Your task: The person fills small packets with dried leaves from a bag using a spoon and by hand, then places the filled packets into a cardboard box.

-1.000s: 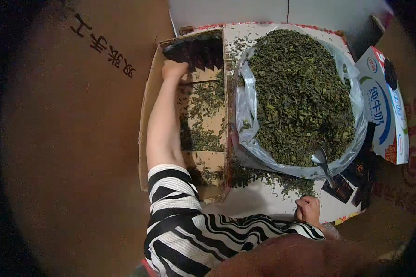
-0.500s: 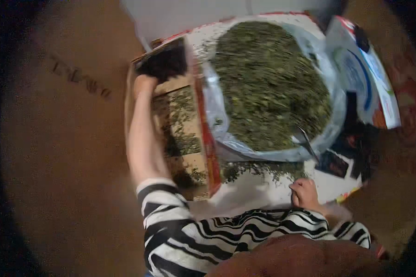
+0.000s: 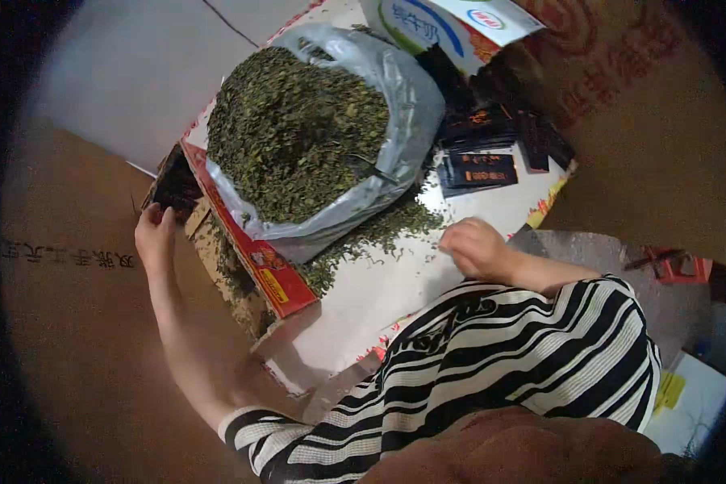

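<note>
My left hand (image 3: 155, 230) reaches to the far left, beside a pile of black packets (image 3: 177, 189) at the upper end of a cardboard box (image 3: 234, 290). Its thumb and forefinger are apart, with nothing visible between them. My right hand (image 3: 477, 250) rests low over the white tabletop (image 3: 363, 298), fingers curled in; whatever they may hold is hidden. Between the hands stands a clear plastic bag (image 3: 419, 105), heaped with dried green leaves (image 3: 290, 137). A thin dark handle (image 3: 371, 168) pokes out of the leaves at the right.
Black packets with orange print (image 3: 480, 172) lie right of the bag. Behind them stands a white and blue milk carton box (image 3: 427, 28). Loose leaf bits (image 3: 379, 238) are scattered before the bag. A red box edge (image 3: 274, 278) separates bag and cardboard box.
The view has swung, so the bag now appears further left. My left hand, earlier at the black packets inside the box, is now at their outer edge. My right hand stays curled near the table's front.
</note>
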Demonstrator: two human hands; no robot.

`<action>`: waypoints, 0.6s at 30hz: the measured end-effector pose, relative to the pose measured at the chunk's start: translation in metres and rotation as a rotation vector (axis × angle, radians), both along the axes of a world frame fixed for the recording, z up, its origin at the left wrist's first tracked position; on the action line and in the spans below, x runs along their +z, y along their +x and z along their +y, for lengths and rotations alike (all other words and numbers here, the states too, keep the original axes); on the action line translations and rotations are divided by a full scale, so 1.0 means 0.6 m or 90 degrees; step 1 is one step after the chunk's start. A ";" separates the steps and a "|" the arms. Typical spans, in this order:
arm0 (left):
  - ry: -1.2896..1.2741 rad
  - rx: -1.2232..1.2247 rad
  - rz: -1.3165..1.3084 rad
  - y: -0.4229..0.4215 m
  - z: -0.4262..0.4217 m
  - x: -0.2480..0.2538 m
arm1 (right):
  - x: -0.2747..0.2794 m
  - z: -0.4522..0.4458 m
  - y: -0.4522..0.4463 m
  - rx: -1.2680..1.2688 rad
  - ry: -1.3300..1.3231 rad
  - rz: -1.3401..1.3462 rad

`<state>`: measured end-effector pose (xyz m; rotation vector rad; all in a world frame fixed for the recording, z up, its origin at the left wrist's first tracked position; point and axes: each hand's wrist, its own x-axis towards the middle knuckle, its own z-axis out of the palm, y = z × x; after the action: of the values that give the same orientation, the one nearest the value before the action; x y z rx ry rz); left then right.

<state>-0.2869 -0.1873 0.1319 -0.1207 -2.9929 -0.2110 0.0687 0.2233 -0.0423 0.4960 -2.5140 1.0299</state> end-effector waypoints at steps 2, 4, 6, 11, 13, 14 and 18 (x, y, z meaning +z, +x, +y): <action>0.079 -0.062 0.028 0.051 0.037 0.021 | 0.014 0.036 0.010 -0.124 0.032 0.024; 0.118 -0.093 0.038 0.099 0.070 0.027 | 0.016 0.074 0.015 -0.292 0.005 0.078; 0.281 -0.195 0.025 0.144 0.101 0.026 | 0.041 0.118 0.011 -0.459 0.022 0.040; 0.398 -0.303 -0.075 0.288 0.208 0.054 | 0.041 0.197 0.016 -0.673 0.139 -0.066; 0.233 -0.424 -0.044 0.336 0.245 0.064 | 0.043 0.206 0.013 -0.718 0.180 -0.109; 0.233 -0.424 -0.044 0.353 0.257 0.062 | 0.047 0.207 0.009 -0.737 0.160 -0.162; 0.220 -0.542 -0.065 0.392 0.293 0.055 | 0.050 0.210 -0.006 -0.777 0.111 -0.272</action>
<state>-0.0518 -0.0115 0.1647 -1.3562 -2.7344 -0.8189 0.0654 0.3496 -0.0123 -1.2103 -2.4990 0.4165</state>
